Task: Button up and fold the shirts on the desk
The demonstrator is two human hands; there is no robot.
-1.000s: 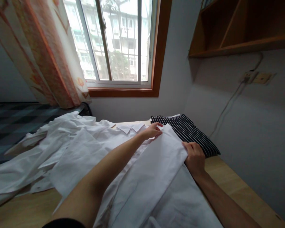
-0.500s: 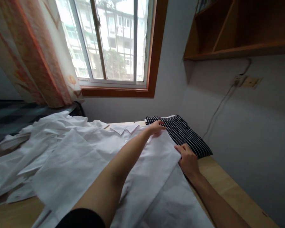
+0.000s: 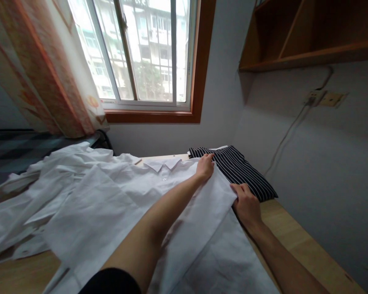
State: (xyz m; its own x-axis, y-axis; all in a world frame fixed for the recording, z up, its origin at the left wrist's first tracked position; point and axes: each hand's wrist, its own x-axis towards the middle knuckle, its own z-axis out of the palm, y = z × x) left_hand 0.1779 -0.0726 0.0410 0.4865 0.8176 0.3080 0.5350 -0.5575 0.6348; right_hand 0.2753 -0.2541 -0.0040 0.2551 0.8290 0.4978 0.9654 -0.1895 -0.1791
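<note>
A white shirt (image 3: 202,216) is lying spread across a pale wooden surface (image 3: 290,228), its pointed collar facing the window (image 3: 147,61) and one small button showing just below the collar. A person's two bare arms are reaching forward over it from the bottom edge, the left one wearing a short black sleeve (image 3: 110,281). The left arm is crossing over the front of the shirt, and the left hand (image 3: 206,165) is resting at the shoulder on the right side of the picture. Its fingers are curling close together; whether they are pinching the cloth or only pressing on it, I cannot tell. The right hand (image 3: 247,204) is nearly closing, its fingers bending to grip a corner of the shirt along its right edge.

Just beyond both hands, a black pillow with thin white stripes (image 3: 242,169) is lying near the wall. On the left, a rumpled heap of white cloth (image 3: 58,183) is sitting against the shirt, and behind it a dark checked bed cover (image 3: 15,149) is showing. An orange and cream curtain (image 3: 46,69) is hanging beside the window. On the right, a wooden shelf (image 3: 306,59) is jutting out above a wall socket (image 3: 333,99), where a cable (image 3: 285,136) is trailing down.
</note>
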